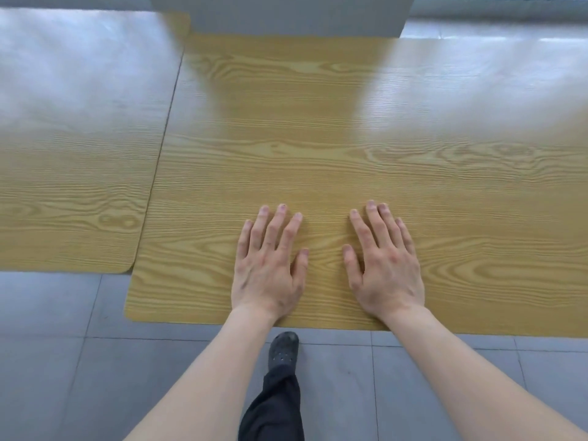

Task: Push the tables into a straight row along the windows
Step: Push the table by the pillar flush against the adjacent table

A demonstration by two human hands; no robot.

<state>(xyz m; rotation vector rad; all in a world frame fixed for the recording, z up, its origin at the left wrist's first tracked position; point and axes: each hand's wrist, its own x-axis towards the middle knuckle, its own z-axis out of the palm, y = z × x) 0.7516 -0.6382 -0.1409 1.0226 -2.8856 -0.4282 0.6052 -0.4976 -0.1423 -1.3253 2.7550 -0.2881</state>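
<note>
We have both palms flat on the near table (318,160), close to its front edge: the left hand (269,265) and the right hand (386,265) lie side by side, a little apart, fingers spread and open, gripping nothing. This table sits right in front of us and reaches away toward the grey pillar (286,14) and the bright strip at the top, which we take to be the window side. The second table (73,186) stands touching along its left side, with only a thin dark seam between them, but its front edge lies farther from us, so the near table sticks out toward us and the row is not yet straight.

We judge the top to be stiff, with a smooth glossy wood-pattern surface that could let flat palms slide before the legs give way on the tiled floor (413,377). It looks broad and probably fairly heavy. A surer hold would be the heels of our hands, or curled fingers, against the front edge itself, spread wider apart so the table travels straight and does not swing. Our shoe (284,348) is planted just beneath the edge.
</note>
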